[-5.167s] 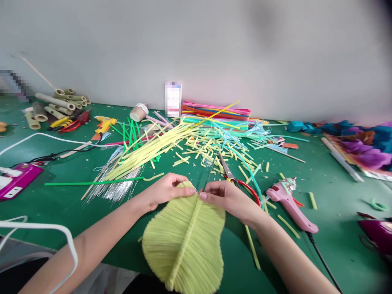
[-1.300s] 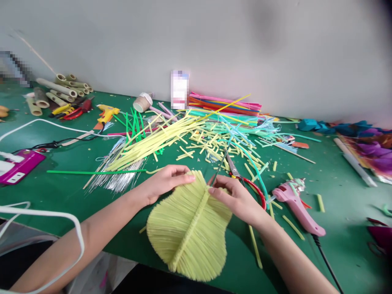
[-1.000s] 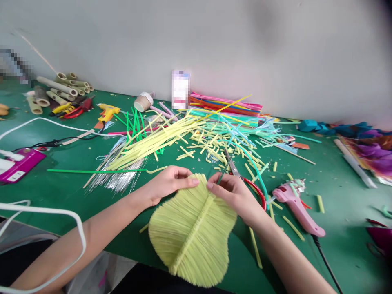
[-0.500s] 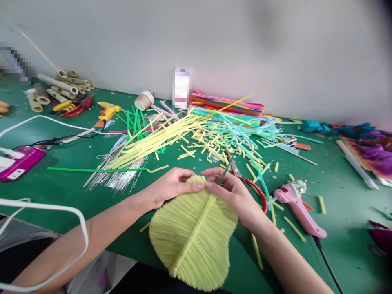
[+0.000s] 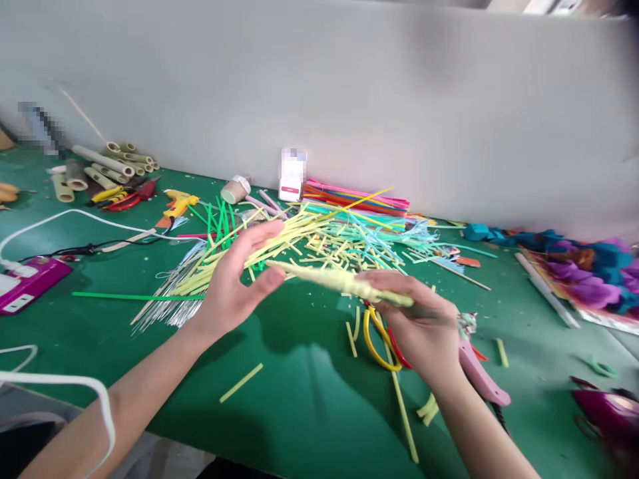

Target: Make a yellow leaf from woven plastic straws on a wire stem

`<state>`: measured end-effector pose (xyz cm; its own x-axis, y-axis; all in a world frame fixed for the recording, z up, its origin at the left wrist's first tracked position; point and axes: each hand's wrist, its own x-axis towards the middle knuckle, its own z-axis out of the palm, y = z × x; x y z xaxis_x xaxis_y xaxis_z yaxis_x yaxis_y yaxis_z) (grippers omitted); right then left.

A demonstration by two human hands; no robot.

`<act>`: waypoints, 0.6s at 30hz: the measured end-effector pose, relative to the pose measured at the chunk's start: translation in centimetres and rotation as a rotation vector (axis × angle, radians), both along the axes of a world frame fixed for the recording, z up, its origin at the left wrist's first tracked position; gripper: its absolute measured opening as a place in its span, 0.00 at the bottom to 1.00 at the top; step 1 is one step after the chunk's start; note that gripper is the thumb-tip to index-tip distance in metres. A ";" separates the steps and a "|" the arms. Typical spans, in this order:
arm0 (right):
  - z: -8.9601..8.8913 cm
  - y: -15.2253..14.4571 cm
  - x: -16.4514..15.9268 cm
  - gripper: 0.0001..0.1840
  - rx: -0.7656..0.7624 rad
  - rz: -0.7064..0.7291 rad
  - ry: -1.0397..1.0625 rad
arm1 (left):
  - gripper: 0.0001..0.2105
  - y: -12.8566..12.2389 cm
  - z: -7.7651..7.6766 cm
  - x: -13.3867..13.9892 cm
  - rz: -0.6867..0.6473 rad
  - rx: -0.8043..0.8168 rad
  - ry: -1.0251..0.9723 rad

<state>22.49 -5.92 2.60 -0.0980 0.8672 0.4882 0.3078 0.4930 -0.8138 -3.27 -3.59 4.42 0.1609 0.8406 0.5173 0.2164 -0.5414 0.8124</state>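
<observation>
My right hand (image 5: 419, 326) grips a yellow-green leaf made of pipe cleaners (image 5: 334, 279), which is now turned nearly edge-on and blurred by motion. The leaf is raised above the table, its thin edge pointing left. My left hand (image 5: 239, 279) is open, thumb and fingers apart around the leaf's left end; whether the thumb touches it I cannot tell. Below the right hand lie scissors with yellow and red handles (image 5: 382, 339), their blades mostly hidden. A pink glue gun (image 5: 482, 372) rests just right of that hand, partly covered by it.
Yellow pipe cleaners (image 5: 259, 249) and cut pieces spread across the green table (image 5: 279, 412). Behind them a phone (image 5: 292, 176) leans on the wall. At left are a yellow glue gun (image 5: 177, 203), pliers (image 5: 124, 196), bamboo tubes (image 5: 114, 169) and a purple power strip (image 5: 37, 286) with white cables.
The leaf has been lifted and tipped from face-up to edge-on. My left hand has let go and opened, moving left. My right hand has moved right, still holding the leaf. The view has shifted slightly.
</observation>
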 end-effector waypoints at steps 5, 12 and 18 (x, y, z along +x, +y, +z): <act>-3.3 -0.8 0.2 0.20 0.163 0.343 -0.387 | 0.31 -2.2 -1.7 -1.2 -0.355 0.265 0.657; -3.7 -3.5 0.7 0.34 -0.060 0.483 -0.813 | 0.29 -3.1 -7.7 -1.5 -0.681 0.126 0.917; -3.1 -6.1 -1.4 0.11 -0.125 0.214 -0.664 | 0.23 -3.3 -8.6 -1.2 -0.616 0.109 0.832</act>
<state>21.07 -12.03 -0.45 -0.5152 0.8413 0.1638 0.6653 0.5130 -0.5424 -4.47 -6.87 -4.21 0.8870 0.4473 0.1145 0.3471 -0.8095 0.4736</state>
